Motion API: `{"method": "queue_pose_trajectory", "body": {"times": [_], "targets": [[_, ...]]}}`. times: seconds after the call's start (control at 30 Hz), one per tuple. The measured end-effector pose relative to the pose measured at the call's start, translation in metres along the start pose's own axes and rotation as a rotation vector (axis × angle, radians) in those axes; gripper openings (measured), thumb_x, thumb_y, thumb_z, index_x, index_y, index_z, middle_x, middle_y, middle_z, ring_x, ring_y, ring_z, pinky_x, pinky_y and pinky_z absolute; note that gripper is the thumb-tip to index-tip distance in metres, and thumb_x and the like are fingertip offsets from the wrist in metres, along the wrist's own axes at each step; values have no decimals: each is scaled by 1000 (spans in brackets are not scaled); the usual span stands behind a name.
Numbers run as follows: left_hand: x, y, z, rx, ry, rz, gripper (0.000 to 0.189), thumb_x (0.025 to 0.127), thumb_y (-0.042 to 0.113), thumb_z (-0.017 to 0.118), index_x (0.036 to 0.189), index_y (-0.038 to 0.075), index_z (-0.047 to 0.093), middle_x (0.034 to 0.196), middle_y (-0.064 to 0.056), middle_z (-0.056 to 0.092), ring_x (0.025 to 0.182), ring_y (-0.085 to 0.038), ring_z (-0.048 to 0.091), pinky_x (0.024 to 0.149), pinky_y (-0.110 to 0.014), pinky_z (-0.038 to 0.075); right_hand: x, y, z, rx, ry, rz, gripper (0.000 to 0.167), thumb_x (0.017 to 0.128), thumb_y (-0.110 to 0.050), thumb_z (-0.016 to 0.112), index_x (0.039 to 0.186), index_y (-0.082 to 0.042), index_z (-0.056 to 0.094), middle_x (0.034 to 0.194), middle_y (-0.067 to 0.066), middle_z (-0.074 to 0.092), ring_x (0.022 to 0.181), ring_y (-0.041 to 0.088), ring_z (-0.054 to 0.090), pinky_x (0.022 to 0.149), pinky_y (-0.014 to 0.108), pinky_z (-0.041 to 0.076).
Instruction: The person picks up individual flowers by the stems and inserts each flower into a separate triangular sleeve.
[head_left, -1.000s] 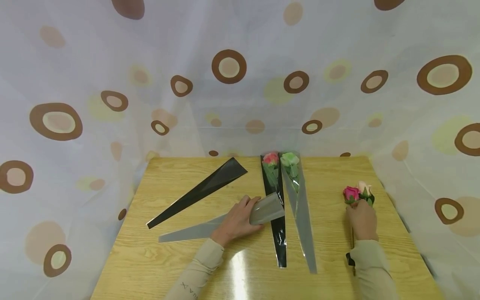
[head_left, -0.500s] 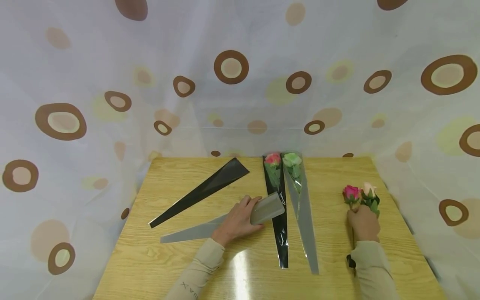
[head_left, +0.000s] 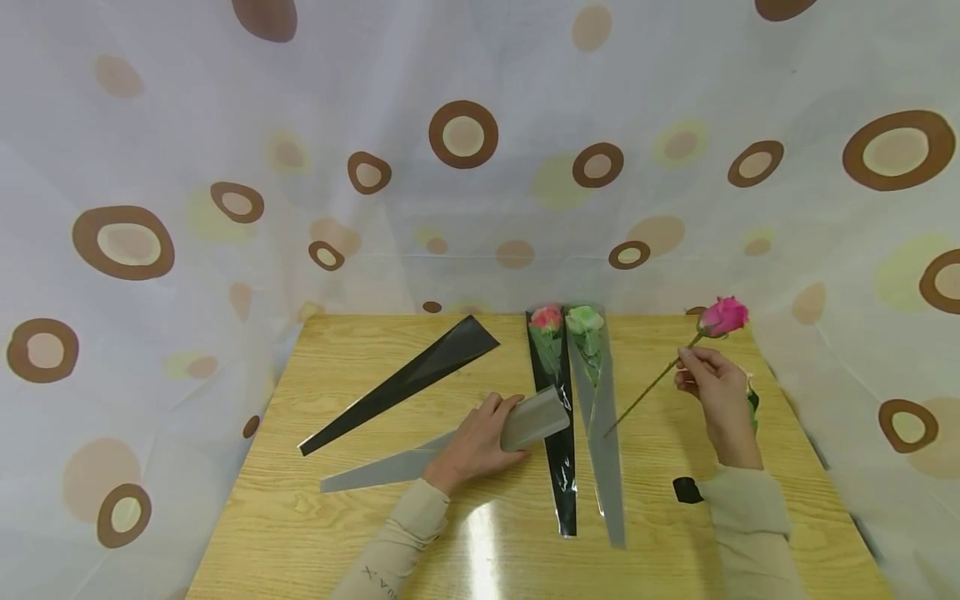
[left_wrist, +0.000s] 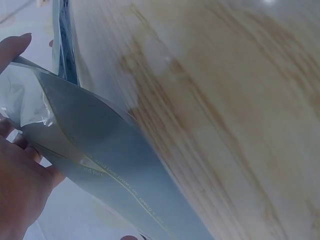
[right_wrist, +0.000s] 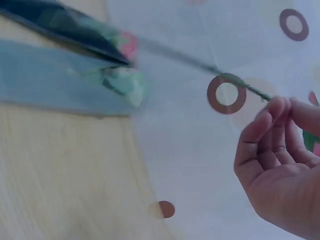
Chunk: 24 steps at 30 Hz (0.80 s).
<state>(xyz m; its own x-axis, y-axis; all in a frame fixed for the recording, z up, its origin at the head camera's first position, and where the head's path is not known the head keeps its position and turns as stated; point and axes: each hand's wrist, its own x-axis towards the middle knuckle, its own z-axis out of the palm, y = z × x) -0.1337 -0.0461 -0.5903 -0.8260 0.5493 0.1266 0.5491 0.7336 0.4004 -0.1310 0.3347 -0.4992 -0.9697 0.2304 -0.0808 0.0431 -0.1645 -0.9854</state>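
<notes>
My right hand [head_left: 718,400] pinches the stem of a magenta artificial rose [head_left: 724,317] between thumb and fingertips. The bloom points up and right, and the thin stem slants down to the left, its tip overlapping a grey flower sleeve. In the right wrist view the stem [right_wrist: 225,77] leaves the fingertips toward the upper left. My left hand [head_left: 474,446] grips a grey flower sleeve [head_left: 536,419] near its wide end, holding that mouth spread. In the left wrist view fingers lie on both sides of this sleeve [left_wrist: 115,135], which bears small gold lettering.
A black sleeve [head_left: 401,383] lies at the left. Centrally lie a coral rose [head_left: 546,319] in black wrap and a pale green rose [head_left: 585,320] in grey wrap. Another flower [head_left: 752,402] is mostly hidden behind my right hand. A small black piece [head_left: 686,490] lies near the right cuff.
My right hand has lifted the magenta rose off the table beside the pale pink rose and tilted it, stem end leftward. My left hand stays nearly still on the grey sleeve.
</notes>
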Motion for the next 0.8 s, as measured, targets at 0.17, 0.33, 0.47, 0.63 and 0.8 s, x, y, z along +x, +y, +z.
{"method": "queue_pose_trajectory", "body": {"times": [0.17, 0.33, 0.47, 0.63, 0.8], "targets": [[-2, 1, 0, -11, 8, 4, 88, 90, 52, 80, 161, 19, 41, 119, -1, 54, 93, -11, 50, 80, -27, 45, -2, -16, 14, 190, 140, -66, 10, 101, -16, 71, 105, -7, 69, 80, -3, 74, 62, 9, 68, 61, 19, 57], [-3, 1, 1, -9, 1, 0, 87, 91, 53, 79, 161, 20, 40, 119, 0, 54, 93, -11, 51, 80, -27, 45, -4, -25, 19, 335, 193, -91, 11, 100, -12, 72, 102, -1, 69, 77, 2, 74, 59, 12, 66, 58, 21, 56], [-3, 1, 1, -14, 0, 6, 85, 91, 53, 78, 161, 20, 41, 120, 0, 54, 94, -11, 52, 82, -27, 47, -7, -26, 24, 363, 168, -93, 10, 100, -12, 72, 100, -3, 70, 76, 2, 74, 59, 13, 66, 59, 21, 56], [-4, 2, 0, -23, -8, 5, 85, 91, 51, 79, 161, 21, 41, 120, -1, 54, 95, -11, 53, 83, -28, 47, -9, -23, 33, 340, 119, -70, 7, 101, -13, 70, 101, -5, 70, 79, 1, 74, 62, 12, 66, 61, 21, 57], [-4, 3, 1, -41, -24, -7, 85, 92, 51, 78, 162, 22, 39, 121, 0, 54, 97, -11, 53, 87, -30, 49, -6, -18, 39, 343, 120, -51, 10, 101, -13, 71, 104, -3, 70, 79, 2, 75, 63, 13, 67, 61, 22, 56]]}}
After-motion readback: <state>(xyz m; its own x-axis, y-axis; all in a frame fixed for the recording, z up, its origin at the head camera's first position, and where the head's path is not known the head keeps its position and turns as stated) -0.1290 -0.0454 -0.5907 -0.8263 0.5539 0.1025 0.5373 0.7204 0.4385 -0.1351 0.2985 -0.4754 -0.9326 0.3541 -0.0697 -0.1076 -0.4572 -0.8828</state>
